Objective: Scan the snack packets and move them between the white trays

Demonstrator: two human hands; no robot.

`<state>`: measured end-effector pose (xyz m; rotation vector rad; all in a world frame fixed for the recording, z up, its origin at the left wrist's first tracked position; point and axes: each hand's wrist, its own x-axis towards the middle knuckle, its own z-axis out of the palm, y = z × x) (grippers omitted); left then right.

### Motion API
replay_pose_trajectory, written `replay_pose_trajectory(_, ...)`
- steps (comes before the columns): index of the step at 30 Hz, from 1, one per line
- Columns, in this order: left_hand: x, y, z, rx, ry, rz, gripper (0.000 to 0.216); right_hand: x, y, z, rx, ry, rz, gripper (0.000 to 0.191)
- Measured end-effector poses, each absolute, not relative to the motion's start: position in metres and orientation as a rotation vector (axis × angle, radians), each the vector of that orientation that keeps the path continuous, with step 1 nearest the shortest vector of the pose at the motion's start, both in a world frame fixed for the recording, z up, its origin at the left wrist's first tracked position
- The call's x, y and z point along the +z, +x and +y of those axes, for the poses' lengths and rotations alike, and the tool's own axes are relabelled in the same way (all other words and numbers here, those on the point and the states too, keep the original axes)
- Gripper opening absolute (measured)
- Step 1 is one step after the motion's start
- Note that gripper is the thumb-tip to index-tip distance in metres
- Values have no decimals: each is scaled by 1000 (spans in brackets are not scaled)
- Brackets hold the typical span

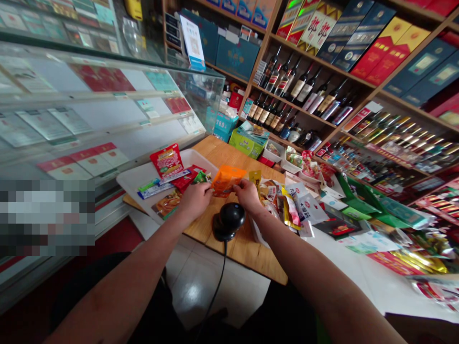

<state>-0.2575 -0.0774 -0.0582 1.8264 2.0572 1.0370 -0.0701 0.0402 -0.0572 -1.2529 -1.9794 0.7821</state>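
Note:
Between my two hands, above the wooden table (211,149), is an orange snack packet (226,179). My left hand (196,198) pinches its left edge, and my right hand (247,195) pinches its lower right side. Just below the packet stands a black scanner-like device (231,217) with a rounded head and a cable running down toward me. Left of my left hand lies a white tray (134,179) with a red snack packet (167,161), blue stick packs (152,190) and other packets. Beside my right wrist, many snack packets (292,205) are heaped in a container whose rim is mostly hidden.
A glass display counter (143,64) with flat boxes runs along the left. Shelves of wine bottles (301,88) and gift boxes (380,52) fill the back. Green cartons (247,143) stand beyond the table, and open goods boxes (362,193) spread out at right.

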Motion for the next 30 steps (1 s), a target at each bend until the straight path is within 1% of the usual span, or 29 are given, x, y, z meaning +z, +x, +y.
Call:
replay_pose_trajectory(3, -63, -255, -75, 984, 1861, 2068, 26, -59, -65, 40, 764, -1281, -1995, 11)
replay_pose_trajectory(6, -66, -252, -73, 966, 1902, 2056, 27, -61, -61, 39, 812, -1310, -1997, 14)
replay_pose_trajectory(16, -66, -250, -71, 919, 1955, 2052, 28, -74, -58, 44, 843, -1346, -1983, 16)
replay_pose_trajectory(26, -72, -253, -68, 937, 1974, 2046, 25, -80, -56, 48, 878, -1348, -1988, 17)
replay_pose_trajectory(30, -69, -253, -68, 1068, 1922, 1982, 26, -69, -56, 43, 868, -1313, -1987, 19)
